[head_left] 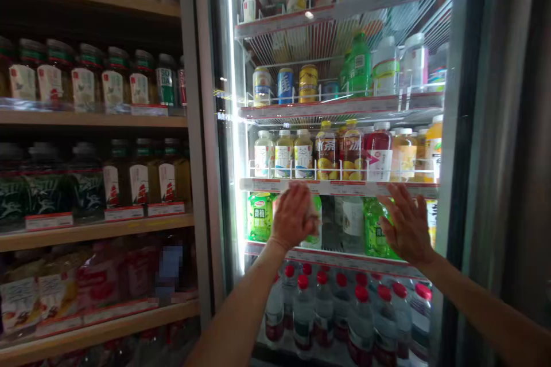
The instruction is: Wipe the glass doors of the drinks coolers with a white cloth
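My left hand (296, 215) is closed round a pale, crumpled cloth (313, 215), in front of the lit drinks cooler's lower middle shelf. Green bottles (259, 218) show on its left, partly behind it. My right hand (404, 226) has its fingers spread and holds nothing. It is before the green packs (375, 232) at the right of that shelf; whether it touches the glass is hard to tell. Just above both hands runs a shelf edge with a price strip (344, 187), carrying tea bottles (303, 155) and juice bottles (379, 152).
Red-capped bottles (322, 304) fill the cooler's bottom. Cans (308, 83) and more bottles stand on upper shelves. A metal door frame (469, 126) rises at the right. At left, wooden shelves (94, 117) hold rows of bottles beside a grey upright (196, 126).
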Available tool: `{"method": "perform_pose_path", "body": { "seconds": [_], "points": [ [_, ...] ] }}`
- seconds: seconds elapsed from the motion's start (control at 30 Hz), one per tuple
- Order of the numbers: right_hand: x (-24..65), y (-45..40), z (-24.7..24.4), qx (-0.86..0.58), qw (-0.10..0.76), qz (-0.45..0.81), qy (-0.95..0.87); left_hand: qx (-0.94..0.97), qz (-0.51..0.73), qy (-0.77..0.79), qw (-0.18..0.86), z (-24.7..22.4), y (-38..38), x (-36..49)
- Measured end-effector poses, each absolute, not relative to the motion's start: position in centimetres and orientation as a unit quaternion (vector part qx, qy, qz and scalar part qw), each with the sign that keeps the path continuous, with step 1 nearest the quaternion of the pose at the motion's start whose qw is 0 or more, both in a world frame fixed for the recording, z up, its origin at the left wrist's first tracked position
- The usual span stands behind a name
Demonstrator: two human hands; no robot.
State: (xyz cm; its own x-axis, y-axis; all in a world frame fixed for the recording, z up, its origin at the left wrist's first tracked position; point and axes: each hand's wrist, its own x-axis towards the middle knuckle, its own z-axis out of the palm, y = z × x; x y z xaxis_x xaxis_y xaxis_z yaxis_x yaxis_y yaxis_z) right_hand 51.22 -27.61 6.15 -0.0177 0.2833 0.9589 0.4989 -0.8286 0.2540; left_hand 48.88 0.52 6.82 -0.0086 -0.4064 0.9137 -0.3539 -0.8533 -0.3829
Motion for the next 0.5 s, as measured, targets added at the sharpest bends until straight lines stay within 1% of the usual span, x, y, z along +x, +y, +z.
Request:
{"method": "perform_pose_path", "body": {
  "seconds": [0.1, 0.17, 0.2, 0.27, 0.4, 0.47, 0.5],
  "points": [
    [51.1, -27.3, 6.2, -0.7, 0.095, -0.653, -0.273, -0.684, -0.719, 0.098, -0.073, 7.1, 7.1, 48.4],
    [51.0, -27.1, 6.2, -0.699, 0.099, -0.656, -0.266, -0.668, -0.736, 0.039, -0.106, 7.2, 8.4, 48.2],
    [51.0, -27.0, 6.2, -0.698, 0.099, -0.658, -0.265, -0.667, -0.736, 0.035, -0.108, 7.1, 7.9, 48.2],
    [50.9, -27.0, 6.2, -0.696, 0.1, -0.659, -0.267, -0.684, -0.721, 0.077, -0.086, 6.8, 4.7, 48.4],
    [51.0, -27.2, 6.2, -0.695, 0.104, -0.657, -0.274, -0.728, -0.634, 0.26, 0.022, 6.4, -2.2, 49.0],
    [51.1, -27.3, 6.2, -0.695, 0.107, -0.655, -0.277, -0.726, -0.623, 0.287, 0.043, 6.5, -1.9, 49.1],
    [51.1, -27.4, 6.2, -0.696, 0.108, -0.653, -0.279, -0.72, -0.639, 0.27, 0.034, 6.5, -0.7, 49.0]
  ]
}}
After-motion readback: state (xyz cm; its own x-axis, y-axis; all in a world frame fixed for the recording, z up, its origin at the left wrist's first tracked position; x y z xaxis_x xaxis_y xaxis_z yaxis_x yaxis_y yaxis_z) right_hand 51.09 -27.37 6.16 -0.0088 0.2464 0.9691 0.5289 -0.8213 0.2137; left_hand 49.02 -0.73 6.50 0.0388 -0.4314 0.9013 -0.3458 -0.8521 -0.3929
